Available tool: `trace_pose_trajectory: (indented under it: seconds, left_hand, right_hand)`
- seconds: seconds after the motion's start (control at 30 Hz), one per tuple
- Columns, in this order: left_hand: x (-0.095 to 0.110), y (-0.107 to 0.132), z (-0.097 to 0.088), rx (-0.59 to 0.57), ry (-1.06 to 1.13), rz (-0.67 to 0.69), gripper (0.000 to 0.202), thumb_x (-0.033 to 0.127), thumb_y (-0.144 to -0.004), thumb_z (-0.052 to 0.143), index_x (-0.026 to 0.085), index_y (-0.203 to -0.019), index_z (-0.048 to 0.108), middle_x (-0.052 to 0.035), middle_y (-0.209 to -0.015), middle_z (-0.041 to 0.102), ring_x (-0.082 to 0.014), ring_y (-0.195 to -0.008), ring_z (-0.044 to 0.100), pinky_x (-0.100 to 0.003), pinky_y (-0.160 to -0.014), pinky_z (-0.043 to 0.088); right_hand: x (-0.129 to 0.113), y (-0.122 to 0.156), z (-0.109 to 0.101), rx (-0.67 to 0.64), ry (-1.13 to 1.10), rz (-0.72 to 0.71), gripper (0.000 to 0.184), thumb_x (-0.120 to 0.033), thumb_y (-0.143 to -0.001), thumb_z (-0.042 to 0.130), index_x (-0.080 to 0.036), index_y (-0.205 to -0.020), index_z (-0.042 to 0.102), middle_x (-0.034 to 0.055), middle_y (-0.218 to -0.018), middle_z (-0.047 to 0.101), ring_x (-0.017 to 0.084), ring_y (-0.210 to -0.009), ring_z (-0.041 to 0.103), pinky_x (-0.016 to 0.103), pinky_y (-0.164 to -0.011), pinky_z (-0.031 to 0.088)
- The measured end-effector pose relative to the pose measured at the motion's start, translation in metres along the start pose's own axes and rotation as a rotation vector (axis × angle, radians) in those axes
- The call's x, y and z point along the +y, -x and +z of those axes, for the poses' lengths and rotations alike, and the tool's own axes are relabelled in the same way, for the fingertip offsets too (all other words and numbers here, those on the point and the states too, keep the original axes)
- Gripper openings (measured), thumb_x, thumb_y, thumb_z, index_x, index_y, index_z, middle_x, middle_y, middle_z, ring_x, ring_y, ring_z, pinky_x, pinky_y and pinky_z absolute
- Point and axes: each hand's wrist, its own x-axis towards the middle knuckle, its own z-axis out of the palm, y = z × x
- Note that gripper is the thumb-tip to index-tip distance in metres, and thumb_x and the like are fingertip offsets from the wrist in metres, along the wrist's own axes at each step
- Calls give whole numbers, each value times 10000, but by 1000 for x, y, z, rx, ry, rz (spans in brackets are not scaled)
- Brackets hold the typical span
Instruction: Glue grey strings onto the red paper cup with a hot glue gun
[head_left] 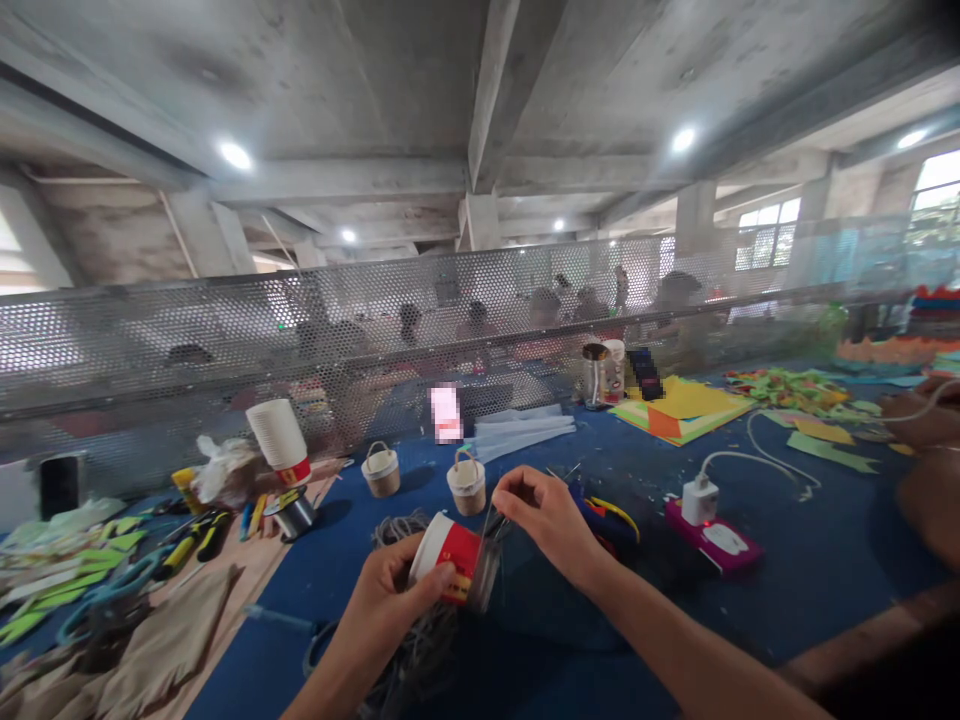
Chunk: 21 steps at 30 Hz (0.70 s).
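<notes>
My left hand (397,590) is wrapped round a red and white paper cup (459,565), which lies tilted on its side above the table. Grey strands run along the cup's right end. Beside that end, the fingertips of my right hand (536,510) are pinched together on a thin grey strand; blur hides its exact kind. Under the cup lies a loose tangle of grey cord (424,650). Just beyond my hands stand two small baskets with white rims and handles, a nearer basket (467,485) and a left basket (381,472).
On the left are stacked paper cups (276,435), a wire spool (294,515), scissors (120,590) and brown cloth (176,635). White strips (517,432) and coloured paper (682,408) lie farther back. A purple power strip (712,540) with a cable sits right, near another person's arm (930,490).
</notes>
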Motion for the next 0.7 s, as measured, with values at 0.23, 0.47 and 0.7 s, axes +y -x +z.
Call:
trace_pose_trajectory:
  seconds: [0.23, 0.47, 0.7]
  left_hand:
    - [3, 0, -1, 23, -19, 27, 328, 452, -722, 738, 133, -800, 738, -50, -727, 716, -188, -651, 613, -239, -604, 478]
    - [-2, -2, -3, 31, -30, 29, 345, 447, -738, 731, 124, -855, 751, -45, -725, 708, -178, -653, 612, -232, -606, 481]
    - [-1, -2, -3, 24, 11, 11, 323, 435, -728, 750, 131, -839, 744, -52, -738, 722, -173, -653, 616, -221, -596, 480]
  right_hand:
    - [5, -1, 0, -1, 4, 25, 125, -293, -826, 629, -179, -782, 655, -10, -706, 612, 139, -656, 533, 245, -617, 404]
    - [2, 0, 0, 0, -33, 43, 114, -269, -831, 622, -169, -776, 637, -12, -710, 612, 134, -670, 539, 238, -615, 398]
    - [1, 2, -2, -15, -95, 9, 133, -288, -852, 620, -168, -795, 629, -11, -730, 600, 128, -684, 527, 236, -633, 398]
